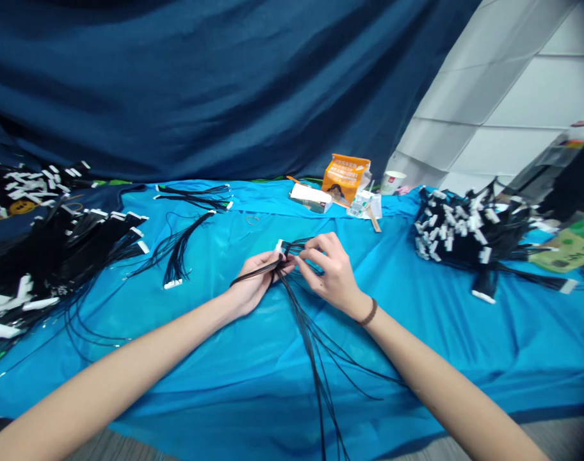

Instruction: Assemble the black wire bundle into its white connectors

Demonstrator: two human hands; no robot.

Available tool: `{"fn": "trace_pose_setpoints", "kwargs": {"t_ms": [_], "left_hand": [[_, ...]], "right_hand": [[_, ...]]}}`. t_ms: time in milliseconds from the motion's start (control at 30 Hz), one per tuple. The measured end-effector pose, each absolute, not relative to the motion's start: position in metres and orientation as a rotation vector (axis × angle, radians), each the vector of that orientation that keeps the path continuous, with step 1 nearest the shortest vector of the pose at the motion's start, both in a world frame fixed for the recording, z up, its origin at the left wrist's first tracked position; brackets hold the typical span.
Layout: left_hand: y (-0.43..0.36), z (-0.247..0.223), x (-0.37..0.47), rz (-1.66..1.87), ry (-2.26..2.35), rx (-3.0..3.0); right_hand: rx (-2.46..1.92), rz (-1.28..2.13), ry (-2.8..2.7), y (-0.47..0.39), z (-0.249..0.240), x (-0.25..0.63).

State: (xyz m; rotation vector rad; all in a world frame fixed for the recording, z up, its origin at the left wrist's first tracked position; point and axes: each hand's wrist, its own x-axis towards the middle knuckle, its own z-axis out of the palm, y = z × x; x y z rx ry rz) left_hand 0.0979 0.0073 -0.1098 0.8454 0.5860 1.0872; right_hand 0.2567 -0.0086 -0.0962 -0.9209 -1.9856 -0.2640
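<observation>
My left hand (257, 280) is closed around a bundle of black wires (304, 314) near its white connector (279, 245). Long loose wire ends hang down from the bundle towards the table's front edge. Close on the right, my right hand (331, 270) has its fingertips pinched at the wires beside the connector; exactly what they grip is too small to make out. A dark band circles the right wrist.
Piles of black wires with white connectors lie at the left (56, 250) and right (465, 224) of the blue cloth (215, 358). Smaller wire bundles (179, 253) rest left of centre. An orange packet (344, 179), a white box (311, 197) and a paper cup (392, 182) stand behind.
</observation>
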Motion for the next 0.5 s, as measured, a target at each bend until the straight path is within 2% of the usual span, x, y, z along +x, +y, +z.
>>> {"fn": "trace_pose_setpoints", "kwargs": {"t_ms": [500], "left_hand": [[0.0069,-0.1127,0.0978,1.087,0.620,0.948]], "right_hand": [[-0.926,-0.449,-2.039,-0.0092,-0.0966,0.2593]]}}
